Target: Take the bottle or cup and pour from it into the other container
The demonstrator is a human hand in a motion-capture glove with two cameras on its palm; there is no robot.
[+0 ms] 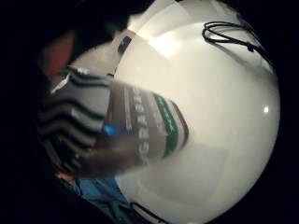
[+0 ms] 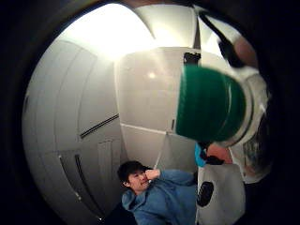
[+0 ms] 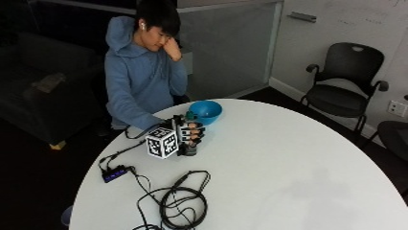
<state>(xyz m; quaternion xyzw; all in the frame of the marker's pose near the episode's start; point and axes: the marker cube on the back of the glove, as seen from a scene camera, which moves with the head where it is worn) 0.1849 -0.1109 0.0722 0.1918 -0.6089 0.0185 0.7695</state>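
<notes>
Gripping the bottle (image 3: 189, 139) with our gloved right hand (image 3: 186, 136), fingers curled round it, we hold it upright near the table (image 3: 306, 163), just beside the blue bowl (image 3: 206, 111). Next, we judge, lift and tilt its green cap end over the bowl.

I am looking at one round white table (image 3: 287, 163) and counting what is sitting on it. One bottle (image 3: 189, 139) with one green cap (image 2: 208, 104) is standing upright there, and my one gloved right hand (image 3: 188, 134) is wrapping its fingers around it. One blue bowl (image 3: 206, 111) is sitting just beside the bottle. Beyond the table, one black chair (image 3: 347, 81) is showing whole by the wall, and the edge of a second one (image 3: 392, 139) is showing at the side.
</notes>
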